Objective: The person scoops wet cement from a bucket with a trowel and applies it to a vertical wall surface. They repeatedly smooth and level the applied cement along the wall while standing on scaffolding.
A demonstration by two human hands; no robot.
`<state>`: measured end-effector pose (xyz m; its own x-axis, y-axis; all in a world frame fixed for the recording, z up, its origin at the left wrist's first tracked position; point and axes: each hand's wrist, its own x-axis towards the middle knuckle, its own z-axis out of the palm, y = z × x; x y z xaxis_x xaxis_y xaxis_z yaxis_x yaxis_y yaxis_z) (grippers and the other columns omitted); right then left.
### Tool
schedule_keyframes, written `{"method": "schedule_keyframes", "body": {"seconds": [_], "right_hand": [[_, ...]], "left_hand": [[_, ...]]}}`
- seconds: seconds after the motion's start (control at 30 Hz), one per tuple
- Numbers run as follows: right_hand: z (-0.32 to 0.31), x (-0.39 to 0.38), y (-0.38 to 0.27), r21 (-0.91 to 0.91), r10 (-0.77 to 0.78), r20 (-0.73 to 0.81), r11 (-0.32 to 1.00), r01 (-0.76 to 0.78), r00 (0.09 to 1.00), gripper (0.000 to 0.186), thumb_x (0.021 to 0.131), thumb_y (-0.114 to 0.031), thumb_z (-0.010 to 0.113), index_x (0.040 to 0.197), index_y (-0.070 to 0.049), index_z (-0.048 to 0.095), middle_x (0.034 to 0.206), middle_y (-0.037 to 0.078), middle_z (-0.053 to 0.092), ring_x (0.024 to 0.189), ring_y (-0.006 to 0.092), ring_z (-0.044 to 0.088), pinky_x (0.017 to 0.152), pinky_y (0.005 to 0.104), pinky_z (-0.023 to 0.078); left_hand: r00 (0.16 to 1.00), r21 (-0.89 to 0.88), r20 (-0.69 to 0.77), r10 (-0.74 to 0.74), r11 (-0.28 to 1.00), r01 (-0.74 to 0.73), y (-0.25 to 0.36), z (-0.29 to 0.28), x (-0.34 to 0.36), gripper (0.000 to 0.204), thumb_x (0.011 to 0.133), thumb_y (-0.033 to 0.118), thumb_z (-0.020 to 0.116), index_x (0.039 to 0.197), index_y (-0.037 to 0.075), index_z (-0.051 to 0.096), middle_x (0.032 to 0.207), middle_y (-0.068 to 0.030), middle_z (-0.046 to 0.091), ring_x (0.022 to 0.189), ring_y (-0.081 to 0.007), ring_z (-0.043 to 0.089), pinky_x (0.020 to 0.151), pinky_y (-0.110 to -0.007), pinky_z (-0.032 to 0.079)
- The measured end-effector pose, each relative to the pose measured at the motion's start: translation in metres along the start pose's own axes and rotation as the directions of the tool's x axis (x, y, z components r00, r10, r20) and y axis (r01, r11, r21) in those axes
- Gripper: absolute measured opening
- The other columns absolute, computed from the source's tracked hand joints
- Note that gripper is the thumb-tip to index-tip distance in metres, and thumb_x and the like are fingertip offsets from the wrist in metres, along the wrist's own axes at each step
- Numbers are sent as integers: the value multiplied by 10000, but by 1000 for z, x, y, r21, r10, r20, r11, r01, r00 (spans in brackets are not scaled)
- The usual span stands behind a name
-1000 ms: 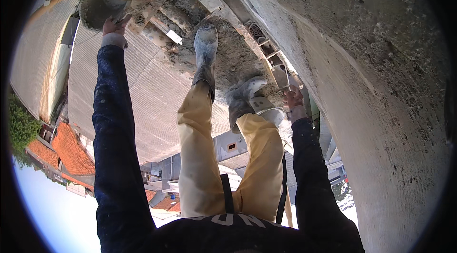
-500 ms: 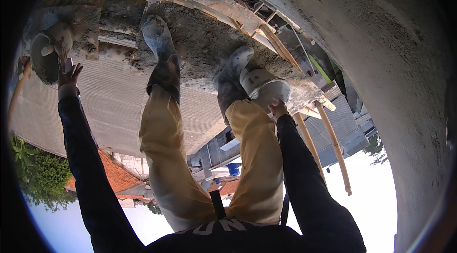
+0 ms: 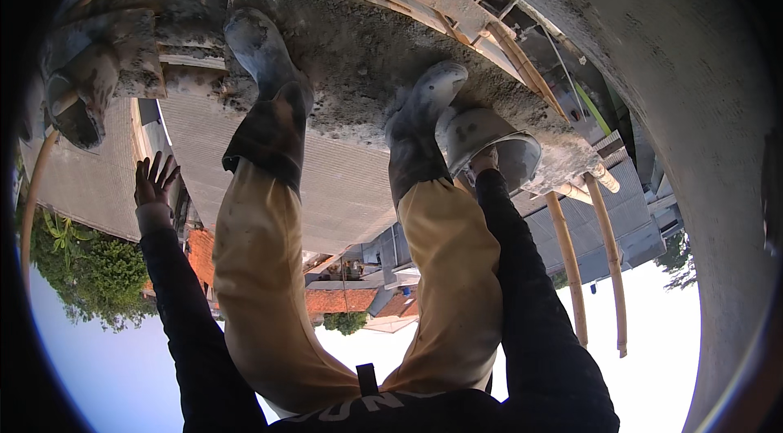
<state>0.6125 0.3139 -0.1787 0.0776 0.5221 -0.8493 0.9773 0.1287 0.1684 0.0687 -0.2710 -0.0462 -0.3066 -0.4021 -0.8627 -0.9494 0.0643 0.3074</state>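
My left hand [image 3: 155, 182] is open, fingers spread, and holds nothing. It is apart from the cement-smeared bucket [image 3: 99, 78] at the far left, which lies tilted with its mouth showing and a pale stick-like thing inside. My right hand [image 3: 485, 160] reaches into the mouth of a grey bucket [image 3: 473, 130] beside my right boot [image 3: 428, 103]. Its fingers are hidden inside, so whether they grip anything cannot be seen. The bucket's contents are out of sight too.
I stand on a rough, mortar-covered platform [image 3: 351, 41] edged with boards and bamboo poles [image 3: 608, 262]. A curved grey plastered wall [image 3: 636, 66] rises on the right. Corrugated roofs [image 3: 269, 156], orange tiles and trees [image 3: 94, 270] lie below and beyond the platform.
My left hand has moved away from the left bucket, toward my legs, with its fingers spread wider. My right hand has gone from the right bucket's rim into its mouth.
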Motion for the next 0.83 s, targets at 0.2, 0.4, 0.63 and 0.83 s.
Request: {"method": "schedule_keyframes", "body": {"seconds": [0.2,0.4,0.63,0.83], "right_hand": [[-14,64,63,213,101,81,970,-116,992,689,863,-393,655,1431,-109,387,1313,159,568,1150,317,593,927,445,493],[-1,57,56,-662,-248,267,655,364,931,680,834,-518,622,1415,-216,439,1368,134,537,1254,296,519,1027,485,412],[-24,11,-32,-859,-159,369,318,401,916,709,834,-515,612,1456,-247,400,1543,89,338,1354,374,393,1075,533,367],[-61,2,-3,41,19,444,998,-41,896,730,851,-418,661,1487,-238,349,1570,133,258,1387,429,306,903,610,493]], "left_hand": [[997,-24,-21,-76,997,75,-30,25,-30,582,1021,340,447,1483,49,245,1470,-177,420,1293,-405,475,1009,-569,474],[994,13,77,-76,997,75,-29,59,-36,557,1026,329,429,1485,64,255,1487,-166,401,1331,-394,433,1014,-561,471],[998,34,40,-54,998,53,-20,74,-44,522,1032,309,400,1468,40,301,1489,-174,395,1335,-397,429,1004,-550,481],[994,52,111,-5,999,-1,-18,61,-51,541,1036,298,378,1501,52,250,1501,-170,378,1327,-386,442,1000,-544,485]]}}
